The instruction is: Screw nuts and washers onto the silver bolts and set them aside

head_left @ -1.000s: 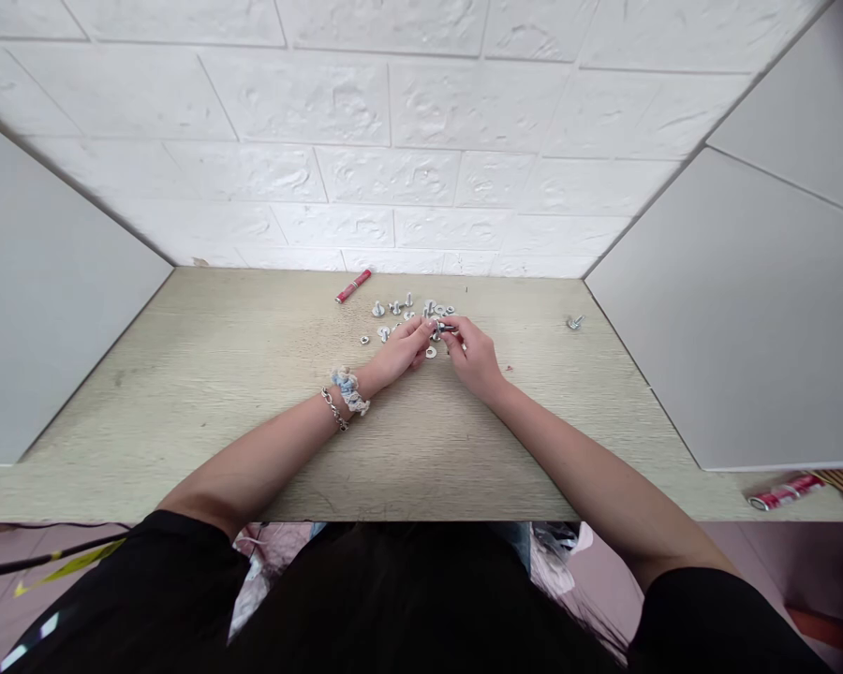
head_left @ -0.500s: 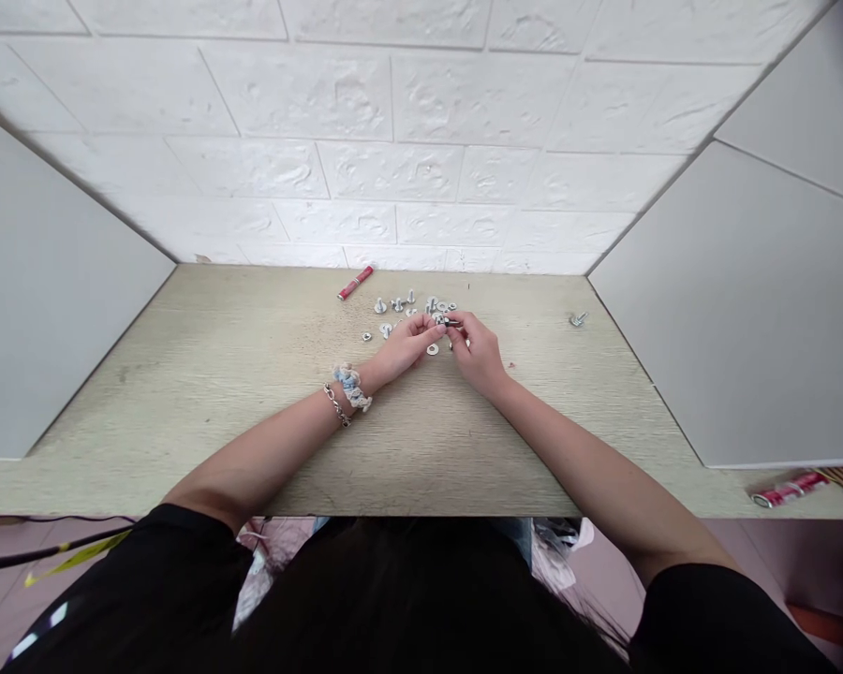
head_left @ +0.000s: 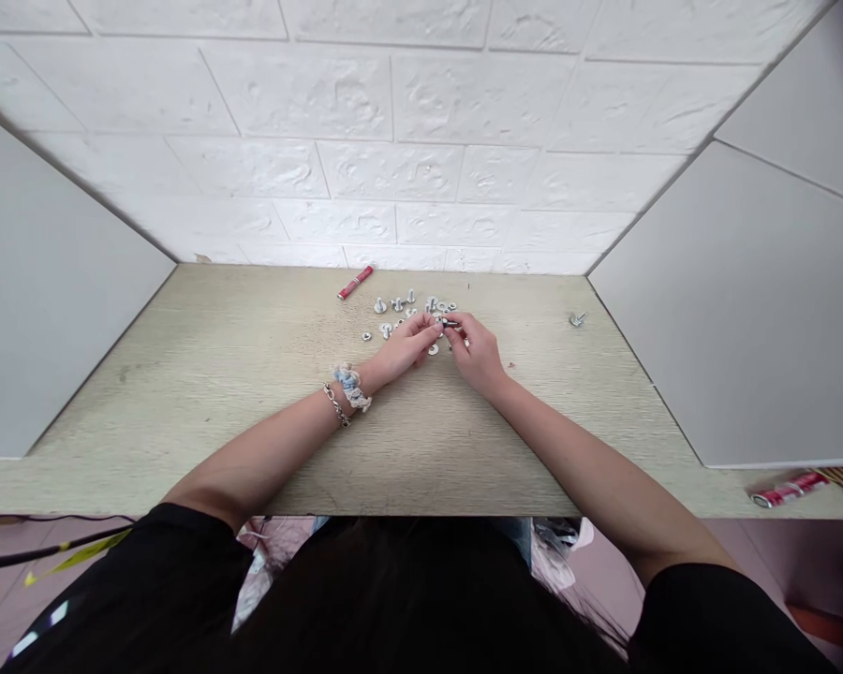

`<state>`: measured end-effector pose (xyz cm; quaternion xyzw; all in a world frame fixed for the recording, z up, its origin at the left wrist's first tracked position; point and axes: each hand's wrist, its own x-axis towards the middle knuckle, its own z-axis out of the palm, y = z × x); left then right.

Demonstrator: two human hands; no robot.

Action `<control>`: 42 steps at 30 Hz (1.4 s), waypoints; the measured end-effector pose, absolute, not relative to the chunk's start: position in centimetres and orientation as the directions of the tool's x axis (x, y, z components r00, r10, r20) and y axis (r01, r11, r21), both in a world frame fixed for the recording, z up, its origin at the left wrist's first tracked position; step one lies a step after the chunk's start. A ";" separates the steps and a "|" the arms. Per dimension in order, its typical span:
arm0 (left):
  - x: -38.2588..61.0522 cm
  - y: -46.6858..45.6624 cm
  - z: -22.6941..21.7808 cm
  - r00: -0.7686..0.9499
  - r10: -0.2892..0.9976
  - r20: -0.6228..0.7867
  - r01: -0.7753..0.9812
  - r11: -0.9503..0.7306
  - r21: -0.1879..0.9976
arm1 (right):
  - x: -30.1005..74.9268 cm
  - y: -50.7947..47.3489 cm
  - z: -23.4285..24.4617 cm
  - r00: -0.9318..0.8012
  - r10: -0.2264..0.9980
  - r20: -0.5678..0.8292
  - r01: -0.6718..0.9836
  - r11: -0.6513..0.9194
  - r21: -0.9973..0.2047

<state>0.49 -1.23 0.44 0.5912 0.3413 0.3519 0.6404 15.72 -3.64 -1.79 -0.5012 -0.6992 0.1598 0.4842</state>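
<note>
Over the middle of the table, my left hand point(head_left: 412, 343) and my right hand point(head_left: 476, 354) meet at the fingertips. Between them is a small metal bolt point(head_left: 451, 324), pinched by the right thumb and fingers. The left thumb and fingers are closed at its left end; what exactly they grip there is too small to make out. Around the hands lie loose bolts with washers point(head_left: 380, 306), a flat washer point(head_left: 433, 350) just below the fingertips, and a nut point(head_left: 366, 336) to the left. My left hand hides part of this hardware.
A red tube point(head_left: 355, 283) lies behind the hardware, near the white brick wall point(head_left: 428, 178). Off to the right sits a bolt point(head_left: 578, 319). Another red tube point(head_left: 791, 489) rests at the front right corner. Grey panels point(head_left: 765, 300) border the table point(head_left: 421, 449) on both sides.
Both hands stay in nearly the same place. The fingers shift slightly around the bolt, and the right hand dips a touch.
</note>
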 end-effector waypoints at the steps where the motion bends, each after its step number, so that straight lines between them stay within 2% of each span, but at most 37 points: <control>1: 0.5 -1.2 0.4 0.520 0.854 -0.013 -0.067 0.056 0.996 | 15.7 -3.7 -1.8 -0.021 0.856 0.517 0.545 0.444 -0.711; 10: 0.7 -1.1 0.4 0.529 0.848 -0.041 -0.036 0.071 0.997 | 15.7 -3.7 -1.9 -0.047 0.850 0.524 0.556 0.458 -0.694; 18: 0.4 -1.4 0.6 0.533 0.843 -0.072 -0.061 0.123 0.991 | 15.8 -3.8 -1.5 0.008 0.850 0.526 0.549 0.436 -0.713; 25: 0.5 -1.1 0.4 0.557 0.826 -0.086 -0.044 0.132 0.990 | 15.7 -3.8 -1.6 -0.032 0.835 0.549 0.562 0.470 -0.681; 42: 0.4 -0.8 0.2 0.586 0.810 -0.016 -0.046 0.053 0.998 | 15.7 -3.8 -1.7 -0.030 0.836 0.548 0.553 0.471 -0.688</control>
